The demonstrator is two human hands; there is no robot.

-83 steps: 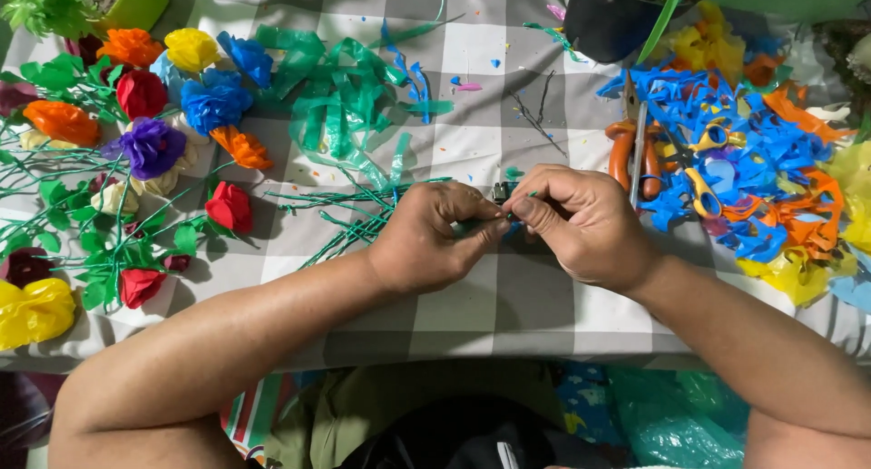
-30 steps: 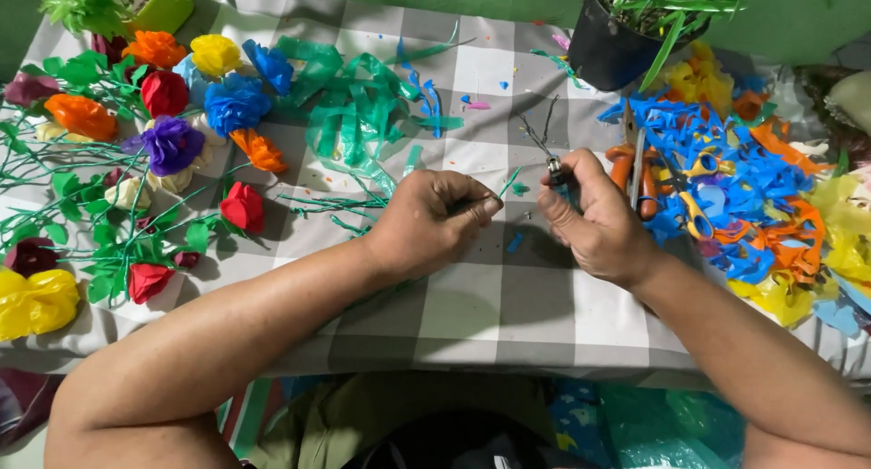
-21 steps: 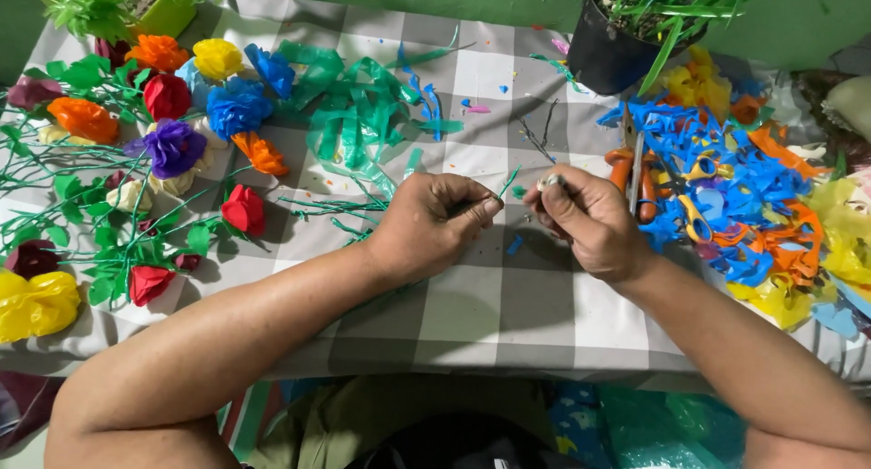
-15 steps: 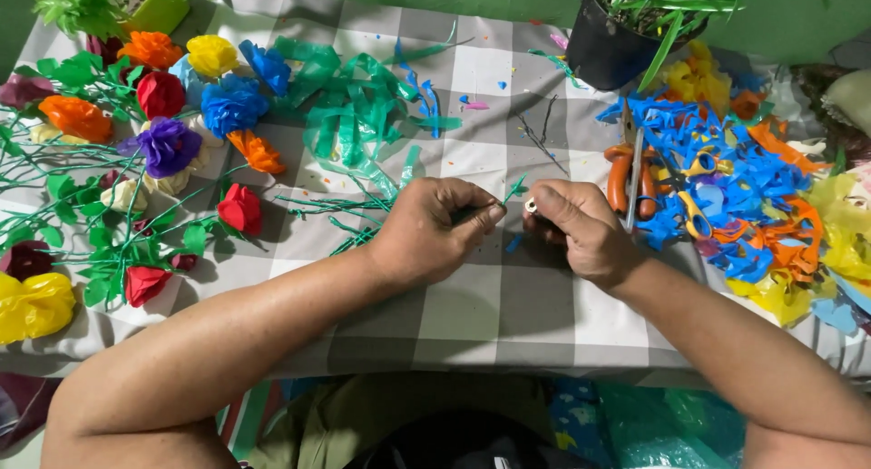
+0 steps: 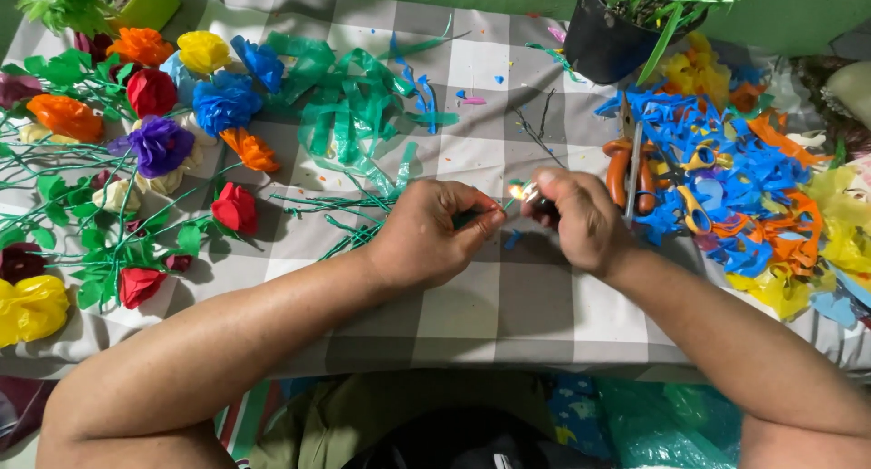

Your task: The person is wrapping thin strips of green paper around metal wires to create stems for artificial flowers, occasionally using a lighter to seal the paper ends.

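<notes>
Over a grey-and-white checked bench, the left hand pinches a thin green plastic stem, grip clamped. The right hand closes around a small lighter, its small flame at the stem's tip.

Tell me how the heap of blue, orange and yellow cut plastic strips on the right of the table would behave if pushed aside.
The heap of blue, orange and yellow cut plastic strips looks thin and curled, so it is probably very light and floppy. The pieces lie loose and tangled, so a push would likely drag clumps and scatter others. The orange-handled scissors lying among them would probably shift too.
</notes>
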